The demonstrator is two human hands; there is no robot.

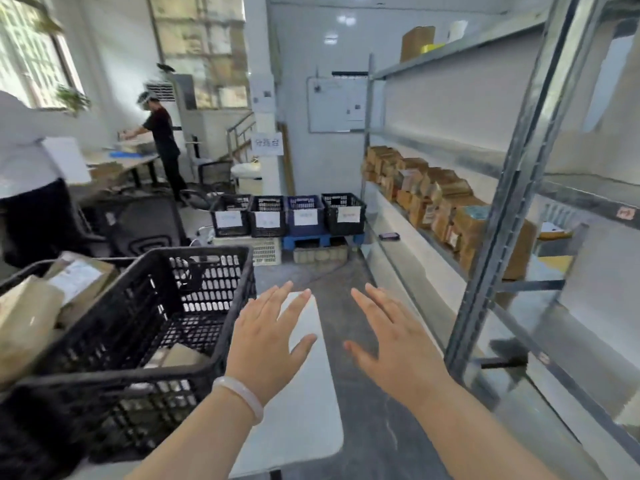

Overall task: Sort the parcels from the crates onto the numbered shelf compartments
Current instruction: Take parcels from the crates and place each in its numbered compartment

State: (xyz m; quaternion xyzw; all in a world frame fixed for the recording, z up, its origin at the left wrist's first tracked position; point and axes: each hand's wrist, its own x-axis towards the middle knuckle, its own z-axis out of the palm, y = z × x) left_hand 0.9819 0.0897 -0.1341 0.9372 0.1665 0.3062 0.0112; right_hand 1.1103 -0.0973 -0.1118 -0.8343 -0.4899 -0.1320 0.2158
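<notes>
My left hand (268, 336) and my right hand (394, 337) hover side by side, palms down, fingers straight and spread, holding nothing. They float above a white table (304, 403) and the grey floor. Just left of my left hand stands a black mesh crate (145, 327) with a brown parcel (180, 356) lying at its bottom. Further left a second crate holds brown parcels (45, 299) piled high. To the right runs a metal shelf (512, 202), its middle level lined with several brown parcels (433, 199).
Several labelled crates (289, 216) sit in a row on the floor at the far end. A phone (389, 236) lies on the shelf's low ledge. A person (162, 143) works at a desk far left; another stands at the left edge. A grey aisle runs ahead.
</notes>
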